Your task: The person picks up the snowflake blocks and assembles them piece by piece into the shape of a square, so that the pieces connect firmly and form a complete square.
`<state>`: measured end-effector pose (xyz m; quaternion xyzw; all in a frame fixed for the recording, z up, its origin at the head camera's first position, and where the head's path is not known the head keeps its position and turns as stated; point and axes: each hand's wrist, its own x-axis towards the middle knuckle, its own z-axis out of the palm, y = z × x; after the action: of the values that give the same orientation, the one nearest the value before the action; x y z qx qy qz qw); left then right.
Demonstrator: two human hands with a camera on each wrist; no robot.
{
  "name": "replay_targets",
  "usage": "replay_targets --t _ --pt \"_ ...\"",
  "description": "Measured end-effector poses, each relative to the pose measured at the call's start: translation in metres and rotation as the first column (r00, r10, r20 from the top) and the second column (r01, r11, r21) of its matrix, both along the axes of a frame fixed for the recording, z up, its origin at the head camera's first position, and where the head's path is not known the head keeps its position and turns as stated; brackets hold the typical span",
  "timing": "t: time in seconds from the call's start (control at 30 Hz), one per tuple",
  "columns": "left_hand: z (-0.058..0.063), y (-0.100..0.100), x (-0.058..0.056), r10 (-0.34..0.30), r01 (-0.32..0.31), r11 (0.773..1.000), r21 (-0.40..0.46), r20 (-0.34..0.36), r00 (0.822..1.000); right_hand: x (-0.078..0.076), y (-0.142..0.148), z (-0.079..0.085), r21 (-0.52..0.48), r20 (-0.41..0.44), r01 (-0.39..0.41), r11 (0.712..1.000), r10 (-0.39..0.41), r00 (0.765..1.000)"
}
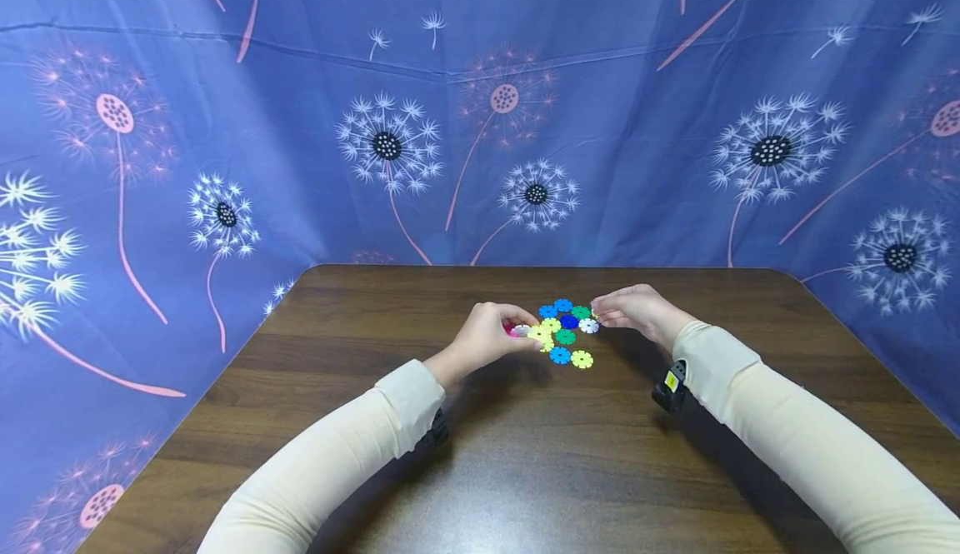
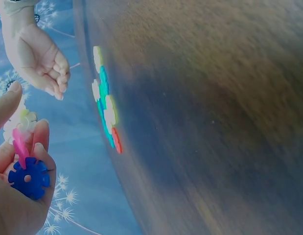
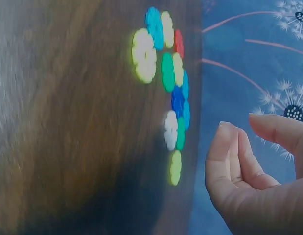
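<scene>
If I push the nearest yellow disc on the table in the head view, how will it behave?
Lying flat, the yellow disc will probably slide rather than roll or tip. It looks thin, so it's likely light. The table looks glossy, so skidding seems possible.

The flower-shaped discs point(image 1: 566, 337) near the fingers all look like plastic, smooth and kinda matt. Same deal with the blue disc point(image 2: 37, 182) tucked in the left fingers point(image 2: 41, 131) and the pink disc point(image 2: 20, 147) right next to it. Desk point(image 1: 495, 479) under the fingers is wood or wood-look, can't tell which, grainy pattern with a glossy patch on the wearer's side of them. Past the fingers it's matt cloth backdrop point(image 1: 637, 221), lightly creased. Sleeves point(image 1: 322, 462) behind the fingers are matt, soft-looking fabric.
</scene>
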<state>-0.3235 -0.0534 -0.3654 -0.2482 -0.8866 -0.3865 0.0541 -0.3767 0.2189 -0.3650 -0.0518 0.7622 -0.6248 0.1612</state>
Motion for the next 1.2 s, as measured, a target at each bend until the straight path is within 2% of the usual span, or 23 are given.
replay_targets --t 0.27,0.5,0.63,0.9,1.03,1.2 --pt "0.002 0.0 0.003 0.009 -0.009 1.0 -0.007 0.022 1.0 -0.012 0.006 -0.001 0.046 -0.044 0.031 0.998 -0.029 0.999" --pt "-0.001 0.0 0.003 0.021 -0.021 1.0 -0.004 0.052 0.998 -0.023 0.007 -0.012 0.133 -0.107 0.083 0.988 -0.069 0.992" --pt "-0.002 0.001 0.002 0.007 -0.007 1.0 0.0 0.05 0.999 -0.028 0.005 -0.019 0.219 -0.126 0.147 0.965 -0.121 0.985" --pt "-0.001 0.002 0.0 -0.013 0.014 1.0 -0.009 0.003 1.0 -0.037 0.007 -0.027 0.341 -0.084 0.242 0.908 -0.226 0.97" --pt "-0.002 0.003 -0.001 -0.017 0.017 0.999 -0.028 -0.011 1.0 -0.04 0.009 -0.03 0.371 -0.115 0.247 0.895 -0.219 0.969" --pt "-0.001 0.001 -0.001 -0.013 0.013 1.0 -0.024 -0.007 1.0 -0.042 0.006 -0.029 0.425 -0.132 0.203 0.882 -0.162 0.978"
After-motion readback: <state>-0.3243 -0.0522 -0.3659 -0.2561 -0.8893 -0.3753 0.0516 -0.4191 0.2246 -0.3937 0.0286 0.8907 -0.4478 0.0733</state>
